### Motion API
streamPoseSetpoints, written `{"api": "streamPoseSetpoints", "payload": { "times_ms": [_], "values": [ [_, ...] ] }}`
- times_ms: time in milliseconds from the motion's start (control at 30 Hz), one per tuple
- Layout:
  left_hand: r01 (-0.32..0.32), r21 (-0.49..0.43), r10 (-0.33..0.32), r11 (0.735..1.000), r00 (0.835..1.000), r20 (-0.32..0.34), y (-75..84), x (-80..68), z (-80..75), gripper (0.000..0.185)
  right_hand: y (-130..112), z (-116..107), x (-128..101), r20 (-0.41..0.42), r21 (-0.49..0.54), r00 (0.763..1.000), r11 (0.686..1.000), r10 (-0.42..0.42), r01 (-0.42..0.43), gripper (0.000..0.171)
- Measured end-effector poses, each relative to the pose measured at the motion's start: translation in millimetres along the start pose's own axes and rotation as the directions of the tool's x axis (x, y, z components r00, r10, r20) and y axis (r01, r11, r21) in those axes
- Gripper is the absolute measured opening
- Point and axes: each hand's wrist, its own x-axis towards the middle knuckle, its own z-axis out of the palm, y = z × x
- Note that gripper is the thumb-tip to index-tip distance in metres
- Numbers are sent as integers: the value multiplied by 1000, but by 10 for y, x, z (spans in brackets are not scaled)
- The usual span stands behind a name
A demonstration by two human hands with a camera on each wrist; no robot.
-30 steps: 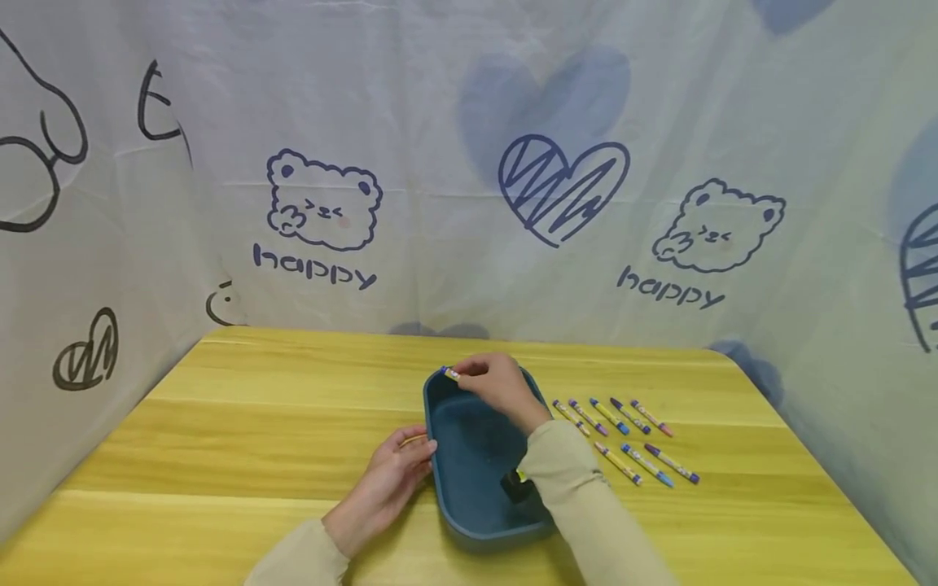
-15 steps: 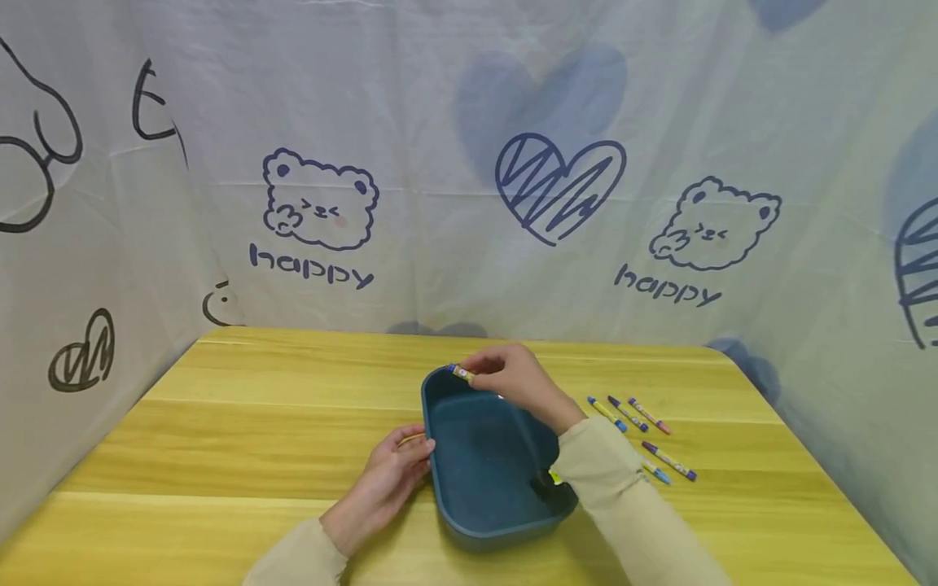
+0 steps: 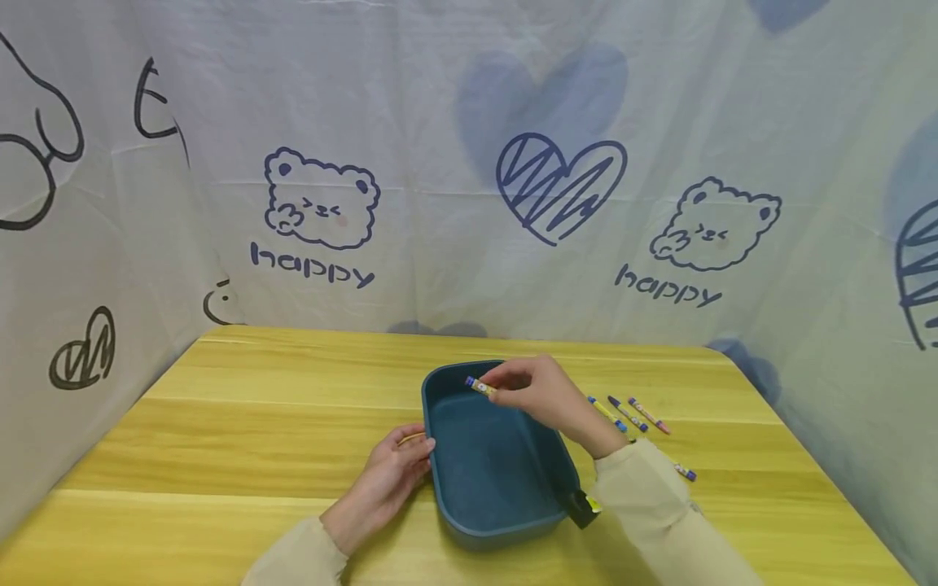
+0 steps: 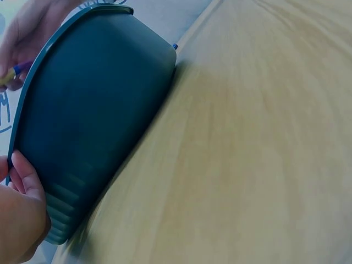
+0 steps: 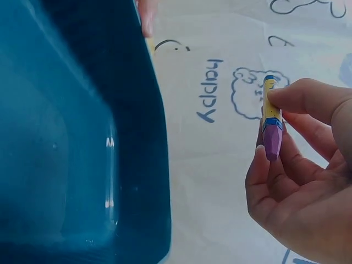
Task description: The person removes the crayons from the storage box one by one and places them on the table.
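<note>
My left hand point(image 3: 392, 464) grips the left rim of a dark teal plastic box point(image 3: 454, 537), thumb at the rim and fingers against the outer wall. In the left wrist view those fingers point(image 4: 28, 179) press on the box's side. Above the far part of the box, my right hand point(image 3: 545, 399) pinches a crayon point(image 3: 479, 386) between thumb and fingers. Close up in the right wrist view, the crayon point(image 5: 272, 124) shows a purple tip and a yellow wrapper with blue bands. The right forearm's sleeve point(image 3: 652, 496) passes over the box's right side.
Right of the box lie a blue crayon point(image 3: 607, 413), a dark purple crayon point(image 3: 628, 413) and a pink crayon point(image 3: 650, 415) on the wood-grain table point(image 3: 256, 423). Another crayon point(image 3: 685, 472) is partly behind the sleeve. A patterned cloth point(image 3: 440, 244) hangs behind.
My right hand has moved right and slightly nearer, carrying the crayon from the box's far-left corner. The forearm now covers some table crayons. The left hand stays on the rim.
</note>
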Motion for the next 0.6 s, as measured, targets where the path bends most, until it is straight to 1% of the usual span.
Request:
{"api": "streamPoseSetpoints", "payload": {
  "times_ms": [133, 267, 433, 500, 600],
  "values": [
    [3, 1, -3, 1000, 1000, -2, 2, 1, -4, 30, -2, -34, -116, 14, 3, 1000, 1000, -26, 26, 22],
    [4, 6, -4, 1000, 1000, 4, 9, -2, -8, 30, 49, -92, -206, -13, -25, 1000, 999, -29, 28, 21],
    [5, 8, -5, 1000, 1000, 6, 14, -6, -7, 31, 165, -198, -303, -69, -51, 997, 998, 32, -36, 20],
    [4, 10, -4, 1000, 1000, 5, 14, -7, -7, 31, 214, -246, -341, -89, -51, 994, 996, 63, -68, 21],
    [3, 13, -3, 1000, 1000, 4, 14, -6, -8, 31, 290, -319, -391, -110, -48, 990, 995, 87, -93, 23]
  ]
}}
